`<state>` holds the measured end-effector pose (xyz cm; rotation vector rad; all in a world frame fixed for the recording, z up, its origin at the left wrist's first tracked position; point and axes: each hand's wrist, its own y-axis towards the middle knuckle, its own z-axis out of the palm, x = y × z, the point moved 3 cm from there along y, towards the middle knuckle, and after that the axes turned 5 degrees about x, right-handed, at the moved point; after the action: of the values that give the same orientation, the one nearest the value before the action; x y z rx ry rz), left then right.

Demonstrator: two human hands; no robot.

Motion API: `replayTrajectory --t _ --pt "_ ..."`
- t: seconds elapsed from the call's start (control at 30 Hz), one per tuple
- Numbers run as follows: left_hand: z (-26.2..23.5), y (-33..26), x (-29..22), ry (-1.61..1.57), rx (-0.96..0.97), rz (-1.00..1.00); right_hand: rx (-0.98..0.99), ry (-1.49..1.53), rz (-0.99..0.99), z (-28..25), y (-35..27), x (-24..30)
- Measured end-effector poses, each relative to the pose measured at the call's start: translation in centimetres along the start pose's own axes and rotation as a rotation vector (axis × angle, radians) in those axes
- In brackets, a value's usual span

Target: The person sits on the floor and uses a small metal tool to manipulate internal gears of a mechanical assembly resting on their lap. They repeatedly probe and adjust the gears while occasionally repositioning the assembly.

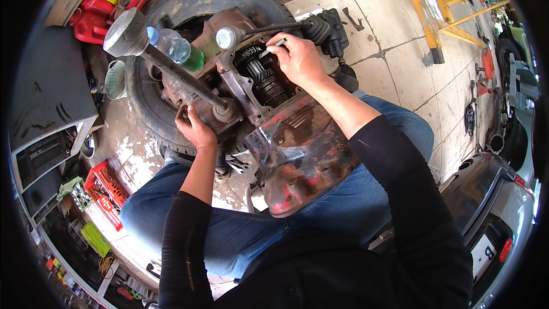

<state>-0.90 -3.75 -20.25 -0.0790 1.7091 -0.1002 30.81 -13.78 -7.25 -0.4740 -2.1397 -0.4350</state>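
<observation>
A rusty, oil-stained gearbox (300, 149) stands between my knees, leaning on a tyre. Its upper side is uncovered, with dark toothed gears (264, 80) showing inside. My right hand (300, 60) is above this opening, closed on a slim pale stick-shaped tool (266, 53) that tilts toward the gears. Fingers apart and slightly bent, my left hand (197, 127) rests against the casting beside the foot of a long metal shaft (183, 77). That shaft slants up to a broad round flange (127, 33) at the upper left.
A tyre (150, 111) lies under the casting. On the assembly sit a bottle of green liquid (191, 57) and a white-capped container (226, 38). A dark lever part (327, 31) is at the right. Around are a red crate (106, 191), a yellow frame (420, 3) and a car (486, 194).
</observation>
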Motion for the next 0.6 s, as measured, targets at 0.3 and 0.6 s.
replayTrajectory --t 0.3,0.6 --pt "0.0 0.1 0.7 0.014 -0.019 0.000 0.108 0.027 0.159 1.2 -0.8 -0.9" --pt "0.1 -0.2 0.1 0.135 -0.047 0.012 0.071 0.058 0.167 0.8 0.3 -0.7"
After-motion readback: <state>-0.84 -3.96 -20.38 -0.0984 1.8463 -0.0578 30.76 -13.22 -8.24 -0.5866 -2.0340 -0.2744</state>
